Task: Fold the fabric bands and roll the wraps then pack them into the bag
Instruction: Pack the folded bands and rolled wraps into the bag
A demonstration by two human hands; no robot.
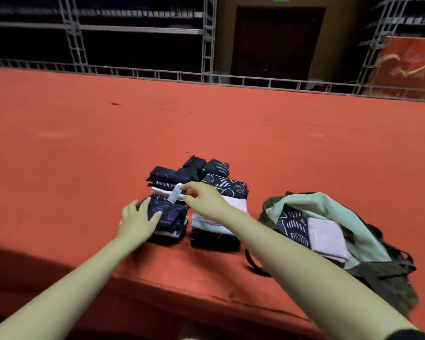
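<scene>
A wide red counter (231, 133) carries everything, with metal racking (138, 28) and a dark door (275, 42) behind it. On the right of the counter lies the dark green bag (368, 244), its pale lining pulled open toward the person; a patterned navy band (292, 228) and a pink one (325, 238) already lie flat inside, so packing looks partly done. Just left of the bag stand the folded stacks (214, 217) of navy, white and pink fabric, set close together, likely so they can be lifted across in turn. Behind them sit black rolled wraps (201, 166). The left hand (139, 219) rests with straight, spread fingers on the near navy pile (168, 212), seemingly steadying it. The right hand (203, 198) reaches over the stacks, thumb and forefinger pinching a small pale tag (175, 196) that sticks up from the pile.
</scene>
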